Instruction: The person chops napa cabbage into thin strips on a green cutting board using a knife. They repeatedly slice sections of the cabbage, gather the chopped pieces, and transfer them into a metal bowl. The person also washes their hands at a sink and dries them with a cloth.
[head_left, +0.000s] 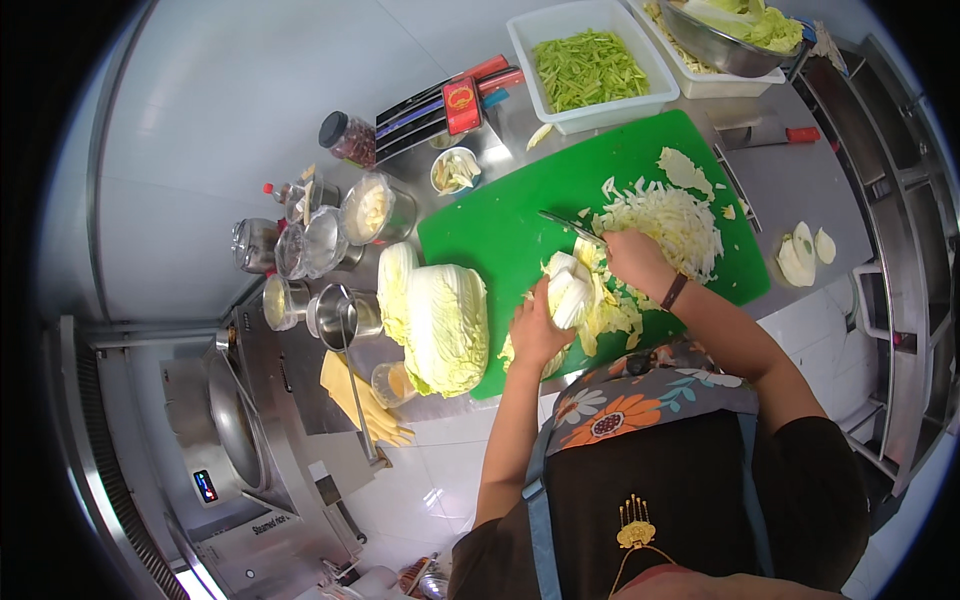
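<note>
On the green cutting board (517, 217), my left hand (538, 328) grips a cut section of napa cabbage (570, 292). My right hand (636, 259) is closed around a kitchen knife (568, 225), whose blade points left and away from me; its handle is hidden in my fist. Shredded cabbage (667, 221) is heaped just beyond my right hand. Loose yellow-green leaves (611, 319) lie between my hands and the board's near edge. Whole napa cabbages (446, 326) rest at the board's left end, left of my left hand.
Behind the board stands a white tub (525, 45) of chopped green vegetable. A cleaver (757, 135) lies at the right, near cabbage pieces (796, 259). Jars, a steel pot (335, 319) with a ladle, and yellow gloves (360, 397) crowd the left side.
</note>
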